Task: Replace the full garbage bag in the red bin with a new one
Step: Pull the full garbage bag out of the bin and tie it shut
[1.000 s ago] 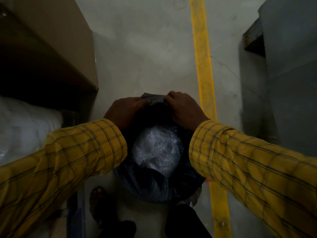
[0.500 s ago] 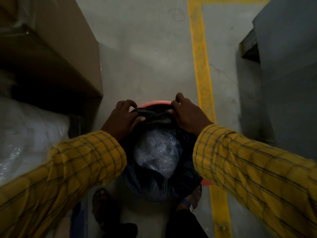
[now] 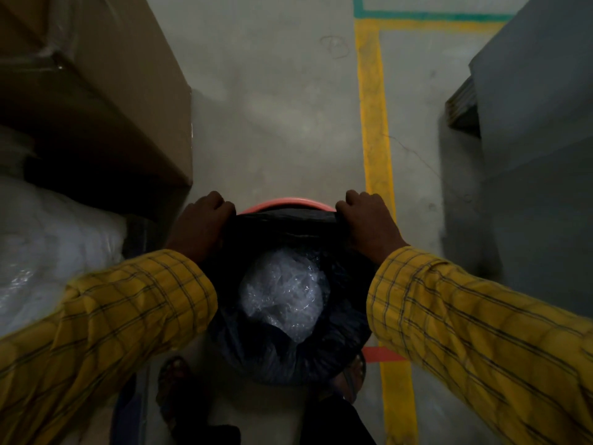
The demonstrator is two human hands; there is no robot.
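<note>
The red bin (image 3: 278, 203) stands on the floor below me; only the far arc of its rim shows. A black garbage bag (image 3: 282, 358) lines it and holds crumpled clear plastic wrap (image 3: 285, 297). My left hand (image 3: 200, 228) grips the bag's top edge at the far left of the rim. On the far right of the rim, my right hand (image 3: 369, 223) grips the same edge. The bag edge is stretched taut between both hands, just inside the rim. Yellow checked sleeves cover both forearms.
A large cardboard box (image 3: 106, 91) and a white plastic-wrapped bundle (image 3: 48, 252) stand close on the left. A grey cabinet (image 3: 529, 155) stands on the right. A yellow floor line (image 3: 375, 130) runs past the bin. My feet in sandals (image 3: 173, 383) are below the bin.
My hands have moved apart along the bag's far edge, from close together to the left and right sides of the rim. More of the red rim is exposed.
</note>
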